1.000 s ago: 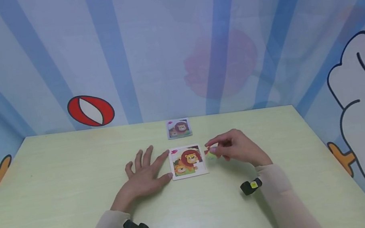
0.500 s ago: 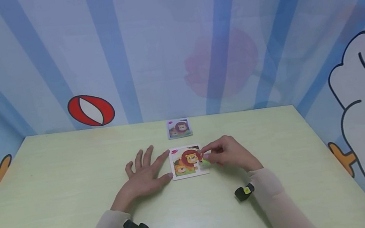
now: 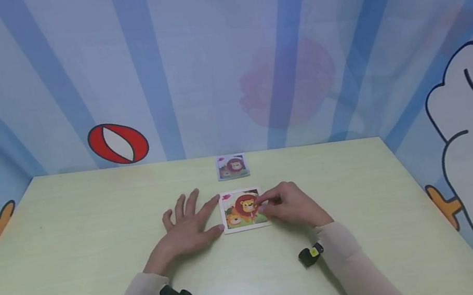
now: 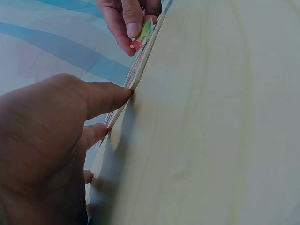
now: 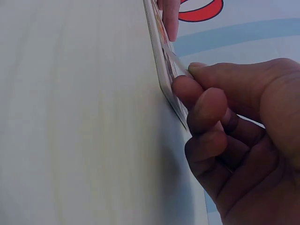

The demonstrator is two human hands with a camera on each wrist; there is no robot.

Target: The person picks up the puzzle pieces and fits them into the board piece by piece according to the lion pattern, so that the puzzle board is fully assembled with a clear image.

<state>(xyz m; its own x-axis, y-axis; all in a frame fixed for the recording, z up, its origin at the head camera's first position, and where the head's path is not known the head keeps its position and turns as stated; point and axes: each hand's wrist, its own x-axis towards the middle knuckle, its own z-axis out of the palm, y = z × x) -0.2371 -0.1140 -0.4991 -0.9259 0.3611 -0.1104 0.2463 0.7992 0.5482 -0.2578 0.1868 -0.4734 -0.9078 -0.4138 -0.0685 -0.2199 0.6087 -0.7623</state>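
A square lion jigsaw puzzle (image 3: 239,211) in a white frame lies on the table. My left hand (image 3: 187,232) is spread flat beside it, thumb and index fingertips touching its left edge. My right hand (image 3: 293,204) is at the puzzle's right side and pinches a puzzle piece (image 4: 145,32) between thumb and fingers. Green and red print shows on that piece in the left wrist view. In the right wrist view the piece is tilted, its lower edge close over the puzzle board (image 5: 164,75).
Behind the puzzle lies a smaller picture card (image 3: 232,166) with the same lion scene. The pale wooden table (image 3: 88,221) ends at a blue striped cloth backdrop (image 3: 203,69) with cartoon prints.
My right hand has moved left with the puzzle piece, from beside the puzzle to over its right part. My left hand has stayed in place.
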